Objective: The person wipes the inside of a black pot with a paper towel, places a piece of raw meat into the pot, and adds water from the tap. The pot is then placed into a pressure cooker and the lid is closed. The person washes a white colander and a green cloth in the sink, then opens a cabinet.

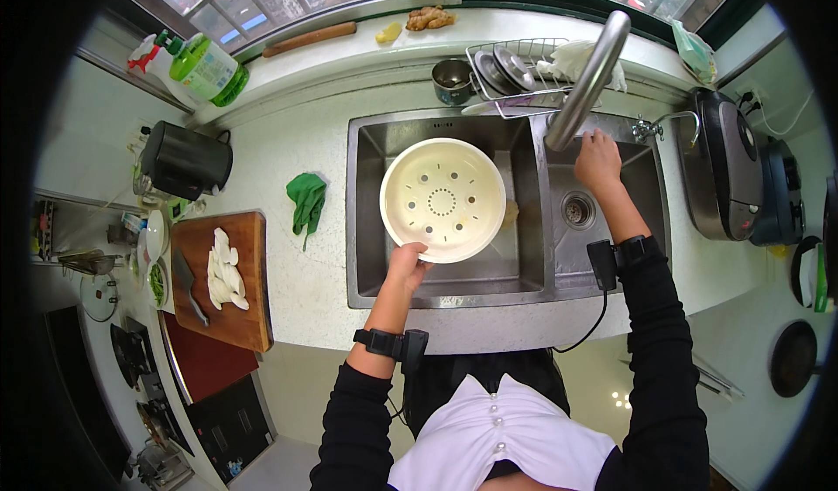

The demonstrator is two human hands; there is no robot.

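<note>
My left hand [408, 265] grips the near rim of a cream plastic colander [442, 190] with round holes and slots in its base. The colander is over the larger basin of a stainless steel double sink [452, 300], and I see no food in it. My right hand [599, 157] is above the smaller basin, just right of the thick metal faucet [586, 85], at its base area. Its fingers are bent, and what they touch is hidden. A small yellowish lump [510, 213] lies in the large basin, partly behind the colander.
Left of the sink are a green cloth [306, 204] and a wooden cutting board [254, 294] with a knife [188, 287] and white slices [226, 272]. Behind the sink stand a metal cup [452, 82] and a wire dish rack [550, 49]; a rice cooker [720, 163] is at right.
</note>
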